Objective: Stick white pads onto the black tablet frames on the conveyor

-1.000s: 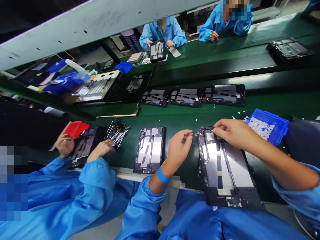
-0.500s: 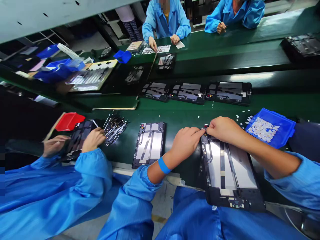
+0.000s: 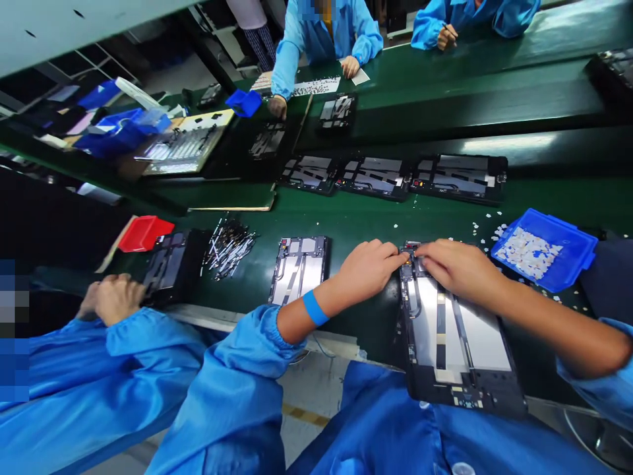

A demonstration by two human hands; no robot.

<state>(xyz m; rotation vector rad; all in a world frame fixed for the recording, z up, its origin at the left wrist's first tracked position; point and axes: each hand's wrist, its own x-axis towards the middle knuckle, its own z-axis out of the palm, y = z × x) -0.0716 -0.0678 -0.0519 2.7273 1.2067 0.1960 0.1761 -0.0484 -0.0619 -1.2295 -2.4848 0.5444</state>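
Observation:
An opened tablet with its silvery battery and black ribbon cables exposed lies in front of me, its near end over the table edge above my lap. At its far left corner, beside a small camera part, my left hand has its fingers closed and the tips on the frame. My right hand bends over the same far edge, thumb and fingers drawn together close to the left fingertips. Whatever small piece it may pinch is hidden. A second opened tablet lies left of my left wrist, partly covered by my forearm.
Right of my hands a blue tray holds small white pieces, with several scattered around it. Three opened tablets lie in a row farther back. At left are a pile of thin strips, a red tray and a co-worker's hands.
My right hand has flattened slightly, its fingers reaching over the tablet's far edge; my left hand stays at the corner. The left co-worker's hands moved off their tablet toward the lower left.

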